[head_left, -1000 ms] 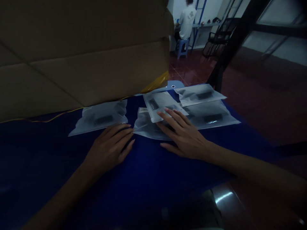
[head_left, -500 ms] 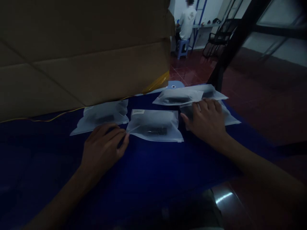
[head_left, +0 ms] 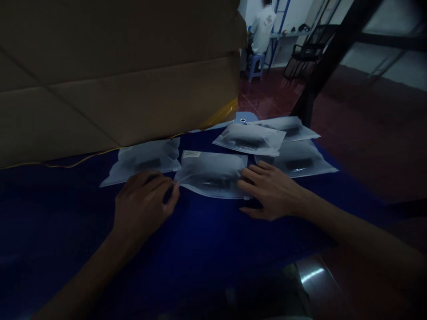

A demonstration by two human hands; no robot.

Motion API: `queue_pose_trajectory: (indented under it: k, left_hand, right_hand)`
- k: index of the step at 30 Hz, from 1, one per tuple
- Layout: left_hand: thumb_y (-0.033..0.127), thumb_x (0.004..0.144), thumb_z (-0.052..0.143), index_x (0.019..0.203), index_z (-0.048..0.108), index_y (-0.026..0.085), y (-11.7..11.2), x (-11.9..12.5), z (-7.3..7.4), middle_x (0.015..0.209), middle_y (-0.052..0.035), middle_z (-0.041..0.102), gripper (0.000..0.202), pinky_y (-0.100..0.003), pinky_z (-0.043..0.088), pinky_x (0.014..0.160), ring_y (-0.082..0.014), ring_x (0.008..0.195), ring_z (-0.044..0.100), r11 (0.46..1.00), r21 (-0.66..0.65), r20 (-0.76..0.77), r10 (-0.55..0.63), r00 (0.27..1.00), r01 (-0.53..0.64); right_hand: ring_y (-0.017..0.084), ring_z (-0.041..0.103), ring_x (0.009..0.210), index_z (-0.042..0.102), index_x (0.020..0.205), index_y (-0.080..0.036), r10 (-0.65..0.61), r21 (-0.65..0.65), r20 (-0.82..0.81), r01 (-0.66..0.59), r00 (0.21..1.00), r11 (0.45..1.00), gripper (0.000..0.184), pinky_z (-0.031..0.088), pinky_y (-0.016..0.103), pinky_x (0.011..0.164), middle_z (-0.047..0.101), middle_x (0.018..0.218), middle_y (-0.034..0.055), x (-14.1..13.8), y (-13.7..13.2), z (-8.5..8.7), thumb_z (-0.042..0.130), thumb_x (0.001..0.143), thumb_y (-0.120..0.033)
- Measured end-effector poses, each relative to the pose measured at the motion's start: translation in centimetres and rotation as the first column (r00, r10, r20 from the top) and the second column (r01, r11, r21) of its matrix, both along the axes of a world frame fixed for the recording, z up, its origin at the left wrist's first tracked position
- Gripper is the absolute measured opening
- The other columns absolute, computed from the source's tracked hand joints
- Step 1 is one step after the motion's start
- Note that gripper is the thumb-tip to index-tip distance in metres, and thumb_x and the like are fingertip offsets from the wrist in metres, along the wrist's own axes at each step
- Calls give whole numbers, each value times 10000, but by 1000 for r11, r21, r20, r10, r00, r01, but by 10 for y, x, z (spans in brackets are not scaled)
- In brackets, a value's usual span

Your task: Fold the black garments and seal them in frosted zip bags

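- Bags [head_left: 210, 171]: thin frosted plastic, mostly matt, slightly wrinkled
- Box [head_left: 143, 102]: matt cardboard
- Tape [head_left: 223, 114]: glossy, see-through plastic
- Tabletop [head_left: 200, 240]: smooth
- Floor [head_left: 267, 98]: shiny tiles
- Stool [head_left: 256, 62]: smooth plastic

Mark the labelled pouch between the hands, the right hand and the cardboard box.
Labelled pouch [head_left: 210, 174]: head view, upper face.
Right hand [head_left: 271, 192]: head view, back of the hand.
Cardboard box [head_left: 130, 78]: head view, side panel.

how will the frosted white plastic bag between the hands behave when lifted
The frosted white plastic bag is probably floppy, given its wavy edges. It may sag around the dark oblong object showing through. Lying low and broad, it seems unlikely to roll.
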State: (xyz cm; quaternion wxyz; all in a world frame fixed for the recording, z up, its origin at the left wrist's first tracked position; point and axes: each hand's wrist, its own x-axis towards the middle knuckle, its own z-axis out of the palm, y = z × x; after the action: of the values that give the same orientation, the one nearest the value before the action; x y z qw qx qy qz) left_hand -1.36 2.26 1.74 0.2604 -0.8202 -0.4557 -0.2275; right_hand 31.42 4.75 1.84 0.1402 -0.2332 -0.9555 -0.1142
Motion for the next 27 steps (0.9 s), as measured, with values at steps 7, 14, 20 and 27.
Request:
queue_pose_trajectory:
  k: [7, 14, 20, 27]
  left_hand:
    - [211, 956, 695, 767, 664, 200, 0, -1, 3, 821, -44, 759, 192, -395, 547, 743, -271, 877, 727, 999, 42, -34, -22, 999, 23]
    - [222, 948, 753, 1066, 706, 152, -11, 22, 8, 1056, -69, 787, 145, -415, 584, 912, -246, 977, 741, 929, -59, 3, -367, 930, 366]
    - [158, 925, 786, 1096, 723, 141, -20, 38, 2, 1051, -24, 800, 183, -384, 555, 1059, -160, 977, 744, 803, -95, 107, -579, 808, 588]
    - [57, 983, 643, 1053, 737, 120, -28, 45, 8, 1023, -59, 811, 133, -413, 579, 1068, -166, 980, 760, 701, -98, 137, -693, 708, 706]
  right_hand:
    - [137, 579, 697, 618, 941, -143, 127, 94, -116, -116, 985, 989, 106, 463, 284, 657, 687, 893, 42, 4, 5, -7, 529, 996, -128]
    - [87, 569, 621, 637, 865, -144, 318, 180, -376, -268, 870, 946, 149, 470, 229, 560, 709, 793, 4, -12, -10, -8, 630, 1011, -118]
    - [100, 620, 681, 695, 850, -110, 411, 208, -406, -356, 816, 911, 206, 528, 218, 610, 722, 799, 35, -27, -21, -11, 572, 1006, -56]
    - [84, 467, 530, 611, 659, -168, 428, 215, -383, -372, 819, 903, 324, 414, 232, 486, 610, 655, -31, -39, -31, -13, 575, 957, -47]
